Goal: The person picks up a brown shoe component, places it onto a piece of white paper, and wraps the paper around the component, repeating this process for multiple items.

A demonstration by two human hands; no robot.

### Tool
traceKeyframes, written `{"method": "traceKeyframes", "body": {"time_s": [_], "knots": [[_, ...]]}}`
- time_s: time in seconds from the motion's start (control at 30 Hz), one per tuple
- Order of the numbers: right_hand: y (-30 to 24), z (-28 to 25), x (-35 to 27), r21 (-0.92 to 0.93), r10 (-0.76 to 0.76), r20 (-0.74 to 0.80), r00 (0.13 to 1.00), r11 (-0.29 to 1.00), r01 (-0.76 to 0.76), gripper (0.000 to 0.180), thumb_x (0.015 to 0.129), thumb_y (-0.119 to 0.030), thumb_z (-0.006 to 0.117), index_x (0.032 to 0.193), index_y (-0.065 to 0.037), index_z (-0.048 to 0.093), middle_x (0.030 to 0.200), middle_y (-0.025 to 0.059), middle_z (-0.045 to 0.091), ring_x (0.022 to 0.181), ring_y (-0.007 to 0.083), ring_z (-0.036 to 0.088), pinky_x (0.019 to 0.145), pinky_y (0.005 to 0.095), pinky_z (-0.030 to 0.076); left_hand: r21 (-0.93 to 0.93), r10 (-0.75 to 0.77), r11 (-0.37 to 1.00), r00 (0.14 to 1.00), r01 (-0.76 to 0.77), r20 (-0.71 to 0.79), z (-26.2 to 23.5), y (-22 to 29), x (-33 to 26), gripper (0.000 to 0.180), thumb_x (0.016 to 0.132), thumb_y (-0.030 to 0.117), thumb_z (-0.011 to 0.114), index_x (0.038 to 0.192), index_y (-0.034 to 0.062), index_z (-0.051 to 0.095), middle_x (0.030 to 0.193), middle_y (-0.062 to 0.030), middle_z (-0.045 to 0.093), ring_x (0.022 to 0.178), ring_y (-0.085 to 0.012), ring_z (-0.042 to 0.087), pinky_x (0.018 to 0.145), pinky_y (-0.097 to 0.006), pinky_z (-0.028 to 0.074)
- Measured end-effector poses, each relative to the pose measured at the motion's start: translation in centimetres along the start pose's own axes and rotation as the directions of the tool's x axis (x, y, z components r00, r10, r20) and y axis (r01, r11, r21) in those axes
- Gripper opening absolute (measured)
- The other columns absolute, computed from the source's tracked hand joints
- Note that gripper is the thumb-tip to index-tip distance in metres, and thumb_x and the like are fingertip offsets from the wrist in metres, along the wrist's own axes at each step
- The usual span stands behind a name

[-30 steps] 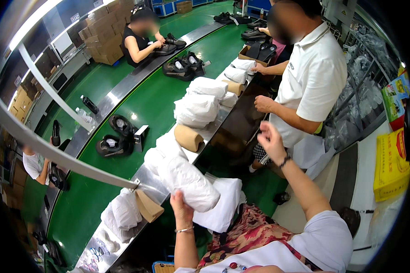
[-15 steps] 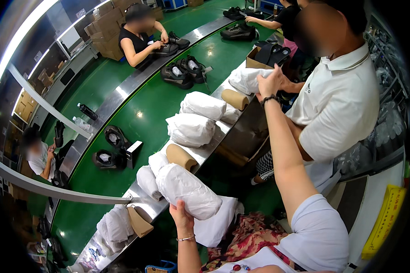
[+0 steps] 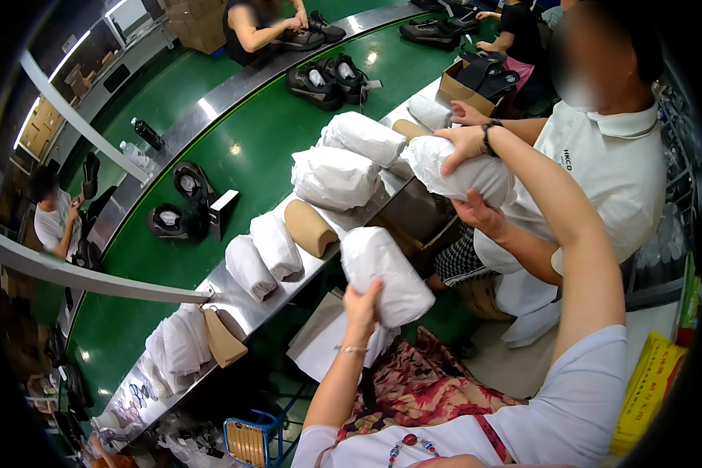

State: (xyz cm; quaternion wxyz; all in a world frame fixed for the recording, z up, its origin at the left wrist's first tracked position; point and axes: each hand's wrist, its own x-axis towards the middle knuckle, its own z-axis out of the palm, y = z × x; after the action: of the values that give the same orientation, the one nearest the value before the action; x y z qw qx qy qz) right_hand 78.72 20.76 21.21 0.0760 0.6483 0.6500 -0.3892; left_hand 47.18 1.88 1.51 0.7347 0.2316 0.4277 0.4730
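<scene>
Off the worktop [image 3: 246, 308] edge, left hand [image 3: 361, 300] lifts a white bundle [image 3: 386, 274], fingers clamped underneath. Right hand [image 3: 462, 146] reaches out, fingers gripping another wrapped bundle [image 3: 468, 173] a co-worker's hand [image 3: 476, 212] supports.

1. A white paper-wrapped bundle [image 3: 384, 274], oblong and crumpled, is held up from below by the left hand [image 3: 363, 304], just in front of the steel ledge [image 3: 242, 308].
2. A second white wrapped bundle [image 3: 464, 173] is gripped from above by the right hand [image 3: 462, 144], with a co-worker's hand touching it from below.
3. Two larger white wrapped bundles [image 3: 337, 175] are stacked on the green conveyor belt [image 3: 249, 132] by the ledge.
4. Two smaller white bundles [image 3: 261, 253] lie side by side on the ledge.
5. An open brown cardboard box [image 3: 456, 82] with dark contents stands near the co-worker.
6. Brown cartons [image 3: 195, 19] are stacked at the far side.
7. A yellow package [image 3: 647, 390] is seen at the lower right.
</scene>
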Motion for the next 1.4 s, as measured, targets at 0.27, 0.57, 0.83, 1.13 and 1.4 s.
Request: {"method": "traceKeyframes", "body": {"time_s": [0.27,0.57,0.83,1.13,1.4], "knots": [[-5.0,5.3,-3.4,0.436,-0.211,0.153,0.965,0.891,0.126,0.072,0.064,-0.028,0.08,0.122,-0.001,0.046,0.109,0.0075,0.056,0.101,0.0148,0.052,0.088,0.0287,0.042,-0.064,0.198,0.979,0.977,-0.194,0.075,8.2,-0.3,3.5,0.045,0.076,0.01,0.07,0.113,-0.0026,0.049,0.107,-0.0081,0.057,0.091,-0.0148,0.056,0.083,-0.028,0.044],[-10.1,9.3,-5.9,0.693,-0.231,0.183,0.956,0.72,0.042,0.064,0.072,-0.037,0.074,0.118,0.0,0.049,0.108,0.0075,0.057,0.098,0.0136,0.053,0.084,0.0268,0.044,-0.034,0.331,0.944,0.943,-0.33,0.044,3.8,6.7,-0.6,0.047,0.074,0.012,0.073,0.112,-0.0029,0.049,0.105,-0.0087,0.058,0.092,-0.0144,0.055,0.082,-0.028,0.044],[-13.2,18.1,-7.0,0.672,-0.354,-0.241,0.904,0.611,0.418,0.065,0.079,-0.034,0.069,0.125,0.0,0.039,0.115,0.0081,0.052,0.103,0.0134,0.049,0.089,0.0278,0.041,-0.229,0.32,0.921,0.947,-0.314,-0.008,1.1,9.7,-4.1,0.044,0.084,0.022,0.065,0.115,-0.0028,0.047,0.111,-0.0101,0.056,0.099,-0.0168,0.053,0.087,-0.029,0.042],[-16.5,26.0,-7.1,0.544,-0.17,-0.31,0.935,0.775,0.321,0.08,0.076,-0.048,0.064,0.127,0.004,0.032,0.114,0.0234,0.053,0.106,0.0304,0.054,0.089,0.0347,0.042,-0.163,0.181,0.974,0.975,-0.159,0.129,-5.2,6.8,-6.5,0.075,0.078,0.046,0.066,0.129,0.0009,0.034,0.126,-0.0105,0.047,0.112,-0.0235,0.049,0.095,-0.037,0.04],[-17.1,19.8,-15.3,-0.349,-0.515,-0.782,0.35,0.828,0.439,0.059,0.072,-0.025,0.07,0.118,0.004,0.048,0.106,0.0188,0.056,0.1,0.0321,0.054,0.087,0.0383,0.042,-0.435,0.037,0.899,0.981,0.05,0.19,-10.8,4.3,-6.7,0.079,0.073,0.05,0.068,0.128,0.0011,0.038,0.124,-0.0117,0.05,0.111,-0.0259,0.051,0.096,-0.041,0.041]]}}
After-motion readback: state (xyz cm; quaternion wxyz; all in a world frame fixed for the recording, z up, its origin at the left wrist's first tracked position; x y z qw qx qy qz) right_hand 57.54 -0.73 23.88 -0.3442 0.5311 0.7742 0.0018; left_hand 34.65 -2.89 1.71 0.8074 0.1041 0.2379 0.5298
